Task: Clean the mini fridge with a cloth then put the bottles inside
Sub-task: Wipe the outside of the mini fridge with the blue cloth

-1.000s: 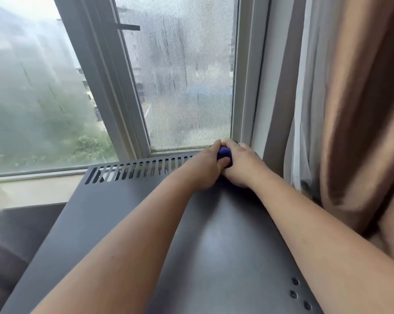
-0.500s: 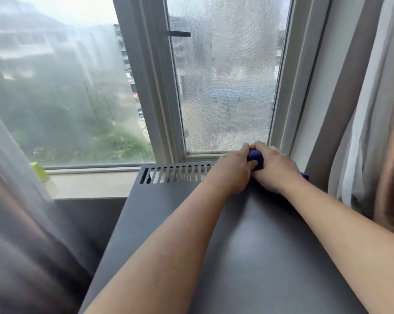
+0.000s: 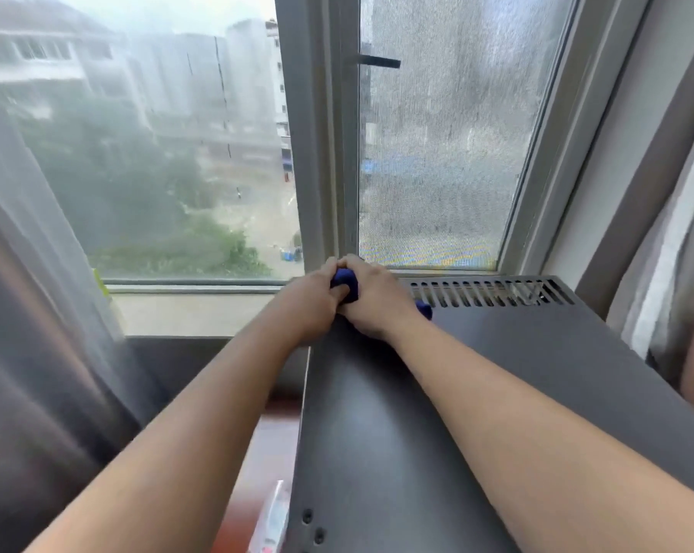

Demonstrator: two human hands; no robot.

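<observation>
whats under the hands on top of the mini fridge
A blue cloth, gripped by the left hand and right hand at the rear left corner of the mini fridge. Most of it and the surface beneath are covered.

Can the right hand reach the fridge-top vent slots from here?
Probably yes: the right hand, gripping the cloth, sits just beside the vent slots; nothing lies between them.
</observation>
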